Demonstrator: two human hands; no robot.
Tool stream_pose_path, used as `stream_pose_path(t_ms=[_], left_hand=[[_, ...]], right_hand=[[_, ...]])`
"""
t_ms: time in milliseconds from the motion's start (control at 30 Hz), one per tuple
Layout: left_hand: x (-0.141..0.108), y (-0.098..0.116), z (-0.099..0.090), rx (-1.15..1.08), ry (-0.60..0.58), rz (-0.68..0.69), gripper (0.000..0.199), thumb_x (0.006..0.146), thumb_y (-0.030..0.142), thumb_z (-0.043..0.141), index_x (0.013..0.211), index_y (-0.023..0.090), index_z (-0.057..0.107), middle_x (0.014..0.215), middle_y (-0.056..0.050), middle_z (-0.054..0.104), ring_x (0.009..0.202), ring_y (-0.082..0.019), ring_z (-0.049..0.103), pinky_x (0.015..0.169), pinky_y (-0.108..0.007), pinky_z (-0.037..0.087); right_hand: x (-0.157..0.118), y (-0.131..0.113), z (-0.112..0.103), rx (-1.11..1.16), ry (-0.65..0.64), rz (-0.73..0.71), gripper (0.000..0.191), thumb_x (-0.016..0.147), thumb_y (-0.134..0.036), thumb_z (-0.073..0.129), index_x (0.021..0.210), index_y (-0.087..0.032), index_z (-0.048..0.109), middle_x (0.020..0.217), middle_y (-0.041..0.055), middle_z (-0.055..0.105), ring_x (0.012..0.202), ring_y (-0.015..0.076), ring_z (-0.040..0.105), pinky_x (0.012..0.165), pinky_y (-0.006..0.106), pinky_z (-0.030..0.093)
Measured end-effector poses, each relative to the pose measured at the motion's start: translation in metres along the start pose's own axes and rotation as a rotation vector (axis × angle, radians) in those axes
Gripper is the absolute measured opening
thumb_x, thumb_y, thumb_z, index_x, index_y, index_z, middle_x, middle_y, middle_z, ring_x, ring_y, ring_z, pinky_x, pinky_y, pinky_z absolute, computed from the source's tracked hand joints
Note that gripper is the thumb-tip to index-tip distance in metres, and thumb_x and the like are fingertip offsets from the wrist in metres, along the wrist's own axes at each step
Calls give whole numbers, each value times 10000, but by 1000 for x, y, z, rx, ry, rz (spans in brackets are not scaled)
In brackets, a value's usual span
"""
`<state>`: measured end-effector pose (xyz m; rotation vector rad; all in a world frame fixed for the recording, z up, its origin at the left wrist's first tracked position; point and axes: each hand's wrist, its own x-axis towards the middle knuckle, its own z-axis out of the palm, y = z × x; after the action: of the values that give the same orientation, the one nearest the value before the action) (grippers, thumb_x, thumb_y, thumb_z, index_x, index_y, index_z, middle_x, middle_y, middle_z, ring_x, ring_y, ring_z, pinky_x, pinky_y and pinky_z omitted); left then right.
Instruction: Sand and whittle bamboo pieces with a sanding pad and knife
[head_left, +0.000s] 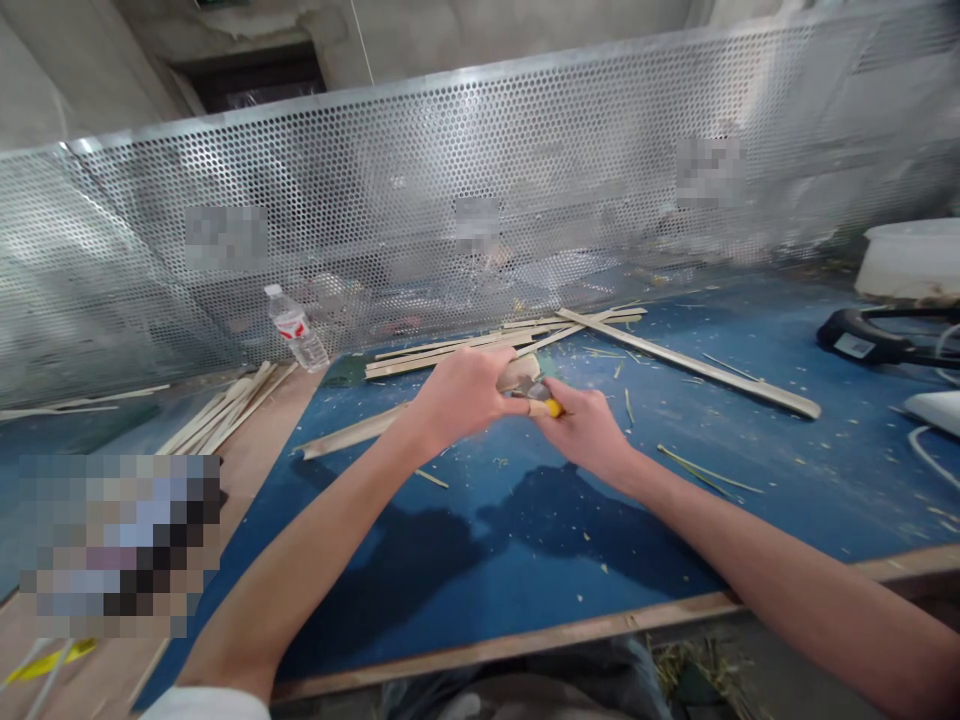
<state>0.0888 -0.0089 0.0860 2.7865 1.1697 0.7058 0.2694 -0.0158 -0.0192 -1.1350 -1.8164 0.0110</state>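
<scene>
Over the middle of the blue tabletop, my left hand [469, 392] is closed around a split bamboo strip [352, 433]. The strip's pale end [519, 373] pokes out past my fingers, and its other end slants down to the left. My right hand [583, 420] grips a small knife [555, 407] with a yellow handle. Its metal blade lies close to the strip's end and the left thumb; whether it touches the bamboo I cannot tell. My hands meet at the knife, and the fingers partly cover the tool.
Behind my hands lie more bamboo strips [427, 355], with a long one [705, 367] to the right. Thin shavings [694, 468] dot the blue tabletop [525, 590]. A water bottle [298, 330] stands left, before a perforated metal screen [420, 160]. A white tub [911, 260] sits far right.
</scene>
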Motion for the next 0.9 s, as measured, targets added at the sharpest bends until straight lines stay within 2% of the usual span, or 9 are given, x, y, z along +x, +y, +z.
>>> stream_pose_path(t_ms=[167,300,533,733,900], left_hand=[[1,0,2,-36,20,-45,422,807,552,714,678,189,542,592,31,519,582,-113,403,535,-261,287],[0,4,3,-66,70,-64,401,795,526,721,667,184,556,605,27,544,585,-109,409,537,-254,303],[-3,1,-2,-85,82,14,428,763,561,728,685,186,537,578,58,469,569,-93,346,519,-248,283],[-2,-3,-4,-119,-24,102,472,775,553,727,632,188,464,561,69,436,562,-84,313,511,-243,268],[-1,-7,-2,-86,-38,107,465,749,520,753,638,193,442,561,73,427,556,-82,302,518,-246,259]], right_hand=[[-3,-6,4,94,67,100,276,856,-392,536,681,-248,377,498,-81,358,483,97,264,460,221,251],[0,-9,0,161,80,146,243,852,-358,529,685,-241,396,511,-80,375,487,90,307,459,212,252],[4,-7,-9,166,39,16,263,795,-342,529,643,-240,340,493,-87,321,487,83,263,465,213,252],[4,0,-12,56,-7,-95,266,804,-346,524,628,-234,359,494,-72,376,489,86,269,493,231,256],[6,2,-17,-28,-21,-152,255,795,-307,532,614,-233,368,485,-66,380,466,88,280,497,240,234]])
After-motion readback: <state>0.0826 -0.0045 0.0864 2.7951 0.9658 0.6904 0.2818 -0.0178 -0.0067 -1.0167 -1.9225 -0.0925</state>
